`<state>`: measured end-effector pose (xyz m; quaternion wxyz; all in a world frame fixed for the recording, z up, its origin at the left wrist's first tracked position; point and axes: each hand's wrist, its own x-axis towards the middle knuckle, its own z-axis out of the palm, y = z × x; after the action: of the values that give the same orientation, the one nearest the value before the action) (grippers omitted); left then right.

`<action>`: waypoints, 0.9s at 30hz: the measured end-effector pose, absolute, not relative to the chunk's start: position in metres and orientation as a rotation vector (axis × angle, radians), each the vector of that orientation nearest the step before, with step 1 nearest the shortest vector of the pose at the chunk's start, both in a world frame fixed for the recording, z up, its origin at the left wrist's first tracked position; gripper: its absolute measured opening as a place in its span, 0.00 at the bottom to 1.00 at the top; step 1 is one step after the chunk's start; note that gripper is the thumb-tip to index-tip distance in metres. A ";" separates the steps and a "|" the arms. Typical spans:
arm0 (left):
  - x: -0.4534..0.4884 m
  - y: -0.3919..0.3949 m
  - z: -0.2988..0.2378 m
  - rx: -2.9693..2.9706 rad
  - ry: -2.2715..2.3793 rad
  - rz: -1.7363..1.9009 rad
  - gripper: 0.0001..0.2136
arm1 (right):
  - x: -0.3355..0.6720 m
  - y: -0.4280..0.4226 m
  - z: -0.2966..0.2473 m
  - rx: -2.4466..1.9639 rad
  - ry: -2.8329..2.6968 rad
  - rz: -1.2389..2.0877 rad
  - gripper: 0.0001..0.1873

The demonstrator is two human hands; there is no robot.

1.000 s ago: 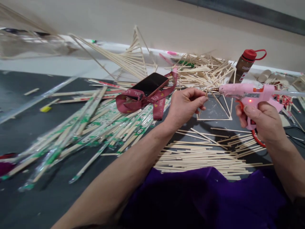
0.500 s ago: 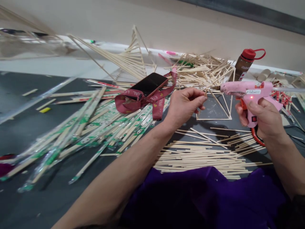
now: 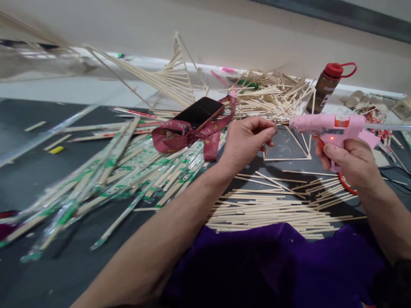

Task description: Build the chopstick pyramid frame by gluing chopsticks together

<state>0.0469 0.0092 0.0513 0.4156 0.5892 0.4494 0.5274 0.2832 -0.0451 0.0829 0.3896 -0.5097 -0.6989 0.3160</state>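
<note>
Grip of the right hand [image 3: 356, 160] wrapped round a pink plastic glue gun [image 3: 310, 125], left hand [image 3: 242, 141] pinching a thin pale wooden stick [image 3: 276, 122] beside an angular frame of pale wooden sticks [image 3: 287, 159] on the dark grey desk [image 3: 51, 273]. Clear green-printed plastic sleeves [image 3: 128, 184] hold chopsticks; contents of the red-capped brown bottle [image 3: 325, 90] unclear. Metal nozzle [image 3: 284, 122] nearer the left fingertips [image 3: 271, 131] than half a second ago; loose sticks [image 3: 266, 214] crowd the near side, desktop showing at lower left.

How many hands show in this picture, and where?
2: the left hand at the stick frame, the right hand around the pink glue gun's handle. No others show.
</note>
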 end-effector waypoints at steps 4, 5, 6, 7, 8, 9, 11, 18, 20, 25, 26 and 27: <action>0.047 0.009 0.051 1.474 1.178 1.332 0.02 | 0.293 -0.045 0.097 -1.201 -1.768 0.891 0.18; 0.047 0.009 0.051 1.469 1.188 1.331 0.02 | 0.296 -0.044 0.101 -1.155 -1.719 0.908 0.17; 0.047 0.009 0.052 1.465 1.195 1.331 0.02 | 0.299 -0.043 0.105 -1.104 -1.649 0.923 0.16; 0.047 0.009 0.052 1.462 1.199 1.333 0.02 | 0.302 -0.041 0.108 -1.061 -1.565 0.939 0.16; 0.047 0.008 0.053 1.461 1.201 1.335 0.02 | 0.305 -0.038 0.110 -1.032 -1.477 0.959 0.17; 0.047 0.008 0.054 1.460 1.204 1.336 0.02 | 0.308 -0.035 0.111 -1.018 -1.394 0.979 0.18; 0.047 0.008 0.055 1.456 1.213 1.338 0.02 | 0.316 -0.027 0.112 -1.016 -1.276 1.026 0.21; 0.046 0.009 0.056 1.469 1.232 1.323 0.04 | 0.350 -0.013 0.104 -1.100 -1.154 1.096 0.17; 0.046 0.009 0.058 1.458 1.235 1.319 0.04 | 0.358 -0.013 0.102 -1.132 -1.134 1.095 0.18; 0.049 0.005 0.062 1.396 1.242 1.323 0.01 | 0.369 -0.016 0.093 -1.195 -1.121 1.085 0.19; 0.049 0.005 0.062 1.384 1.245 1.325 0.01 | 0.370 -0.017 0.092 -1.197 -1.127 1.073 0.20; 0.049 0.004 0.062 1.382 1.246 1.327 0.02 | 0.372 -0.018 0.091 -1.196 -1.135 1.058 0.20</action>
<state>0.0493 0.0044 0.0622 0.4150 0.5503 0.4960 0.5281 0.3721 -0.0179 0.0910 0.5573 -0.5067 -0.4811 0.4485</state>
